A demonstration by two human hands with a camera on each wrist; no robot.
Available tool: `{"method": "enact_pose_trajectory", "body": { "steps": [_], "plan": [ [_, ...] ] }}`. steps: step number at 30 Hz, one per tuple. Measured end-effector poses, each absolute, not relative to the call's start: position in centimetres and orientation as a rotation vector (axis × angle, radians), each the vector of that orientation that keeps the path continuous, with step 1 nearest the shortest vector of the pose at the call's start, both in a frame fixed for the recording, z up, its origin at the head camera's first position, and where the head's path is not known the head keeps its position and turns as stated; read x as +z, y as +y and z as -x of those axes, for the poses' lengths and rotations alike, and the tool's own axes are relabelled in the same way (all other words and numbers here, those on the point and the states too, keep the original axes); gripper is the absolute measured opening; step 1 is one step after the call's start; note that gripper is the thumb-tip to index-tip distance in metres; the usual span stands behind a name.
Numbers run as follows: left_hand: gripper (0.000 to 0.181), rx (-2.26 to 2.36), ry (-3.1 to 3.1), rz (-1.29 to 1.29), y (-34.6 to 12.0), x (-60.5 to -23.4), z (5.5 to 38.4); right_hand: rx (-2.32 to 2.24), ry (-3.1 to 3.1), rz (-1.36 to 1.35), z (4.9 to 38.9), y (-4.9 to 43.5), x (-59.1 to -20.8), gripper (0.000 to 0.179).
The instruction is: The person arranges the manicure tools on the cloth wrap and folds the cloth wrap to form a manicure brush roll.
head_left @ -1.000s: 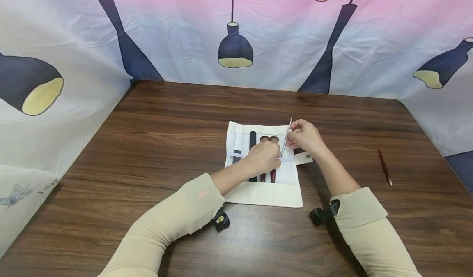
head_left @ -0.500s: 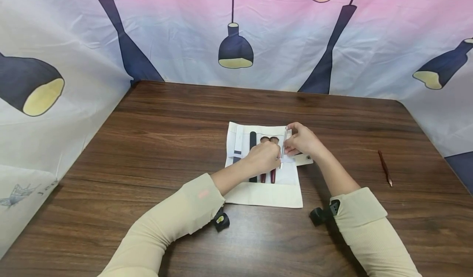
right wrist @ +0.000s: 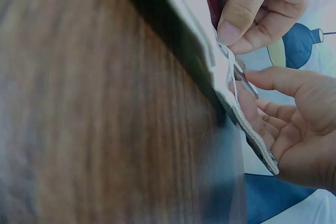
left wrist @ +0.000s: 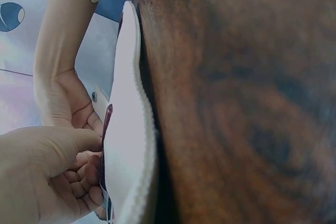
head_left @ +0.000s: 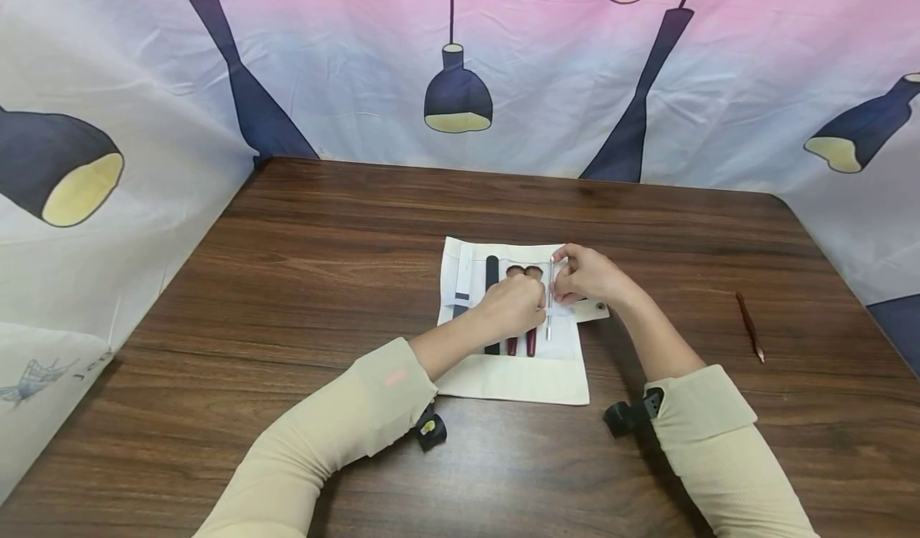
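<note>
A cream cloth case (head_left: 513, 378) lies unfolded on the table. My left hand (head_left: 512, 302) reaches over it and pinches its white elastic band (right wrist: 224, 45) between thumb and finger. At the case's right side, my right hand (head_left: 588, 276) holds a thin silver metal tool (head_left: 549, 326) by its upper part. The tool's lower end shows below the band; its exact kind is too small to tell. Two brushes with dark red handles (head_left: 531, 342) sit in the case, partly hidden under my left hand. Left of them are a black flat strip (head_left: 492, 268) and a white flat piece (head_left: 463, 270).
A slim reddish-brown tool with a metal tip (head_left: 749, 326) lies on the wooden table (head_left: 345, 282) at the right. The case's snap strap (head_left: 592, 310) sticks out beneath my right wrist. A lamp-printed cloth (head_left: 374, 75) hangs behind and at both sides.
My right hand has moved slightly down and left with the metal tool. The tool has slid down through the band and now stands more upright. My left hand has stayed in place.
</note>
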State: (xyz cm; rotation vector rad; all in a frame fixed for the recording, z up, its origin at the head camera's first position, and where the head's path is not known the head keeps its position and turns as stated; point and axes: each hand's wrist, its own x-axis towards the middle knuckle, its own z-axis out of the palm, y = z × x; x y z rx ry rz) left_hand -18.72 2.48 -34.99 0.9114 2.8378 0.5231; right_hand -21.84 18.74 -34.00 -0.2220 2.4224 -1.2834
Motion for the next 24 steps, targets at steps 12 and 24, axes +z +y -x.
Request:
{"method": "enact_pose_trajectory", "body": {
  "steps": [12, 24],
  "plan": [
    [0.037, 0.537, 2.824, -0.902, 2.4, -35.01, 18.66, -1.035, 2.51, 0.355, 21.86, 19.03, -34.07, 0.043],
    [0.023, 0.505, 2.834, -0.895, 2.48, -34.9, 18.73, -0.943, 2.523, 0.403, 21.81, 18.8, -33.83, 0.037]
  ]
}}
